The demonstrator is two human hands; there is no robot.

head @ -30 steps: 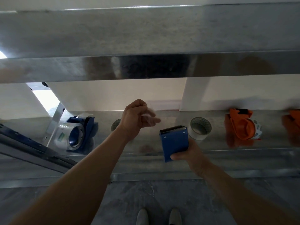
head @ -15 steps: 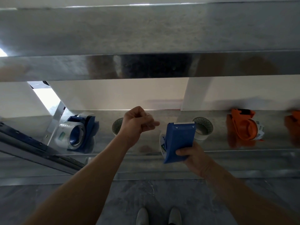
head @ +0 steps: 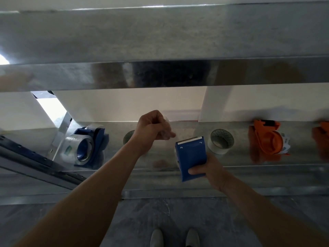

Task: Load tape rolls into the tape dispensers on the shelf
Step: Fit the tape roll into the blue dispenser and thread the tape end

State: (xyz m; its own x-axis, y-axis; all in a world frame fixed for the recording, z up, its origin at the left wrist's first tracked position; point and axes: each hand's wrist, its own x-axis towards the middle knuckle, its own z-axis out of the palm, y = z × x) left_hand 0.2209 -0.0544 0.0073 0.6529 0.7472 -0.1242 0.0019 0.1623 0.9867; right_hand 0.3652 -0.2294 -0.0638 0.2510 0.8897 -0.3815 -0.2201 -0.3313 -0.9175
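My right hand (head: 210, 171) grips a blue tape dispenser (head: 191, 157) above the metal shelf (head: 249, 163), its serrated blade pointing away from me. My left hand (head: 153, 130) is closed just left of the blade, pinching what looks like a strip of clear tape (head: 166, 129). A second blue dispenser (head: 92, 145) with a clear tape roll (head: 74, 148) in it lies on the shelf at the left. One loose white roll (head: 220, 141) stands right of the held dispenser. Another roll (head: 128, 139) is partly hidden behind my left wrist.
An orange dispenser (head: 267, 139) lies on the shelf at the right, and another orange one (head: 322, 139) is cut off by the frame edge. An upper shelf beam (head: 160, 73) runs overhead. A slanted metal rail (head: 35, 163) crosses at the left. My shoes (head: 174, 237) stand on grey floor.
My right hand turned the blue dispenser, blade tipping away half a second ago and now facing up again. My left hand stayed raised and closed, shifting slightly.
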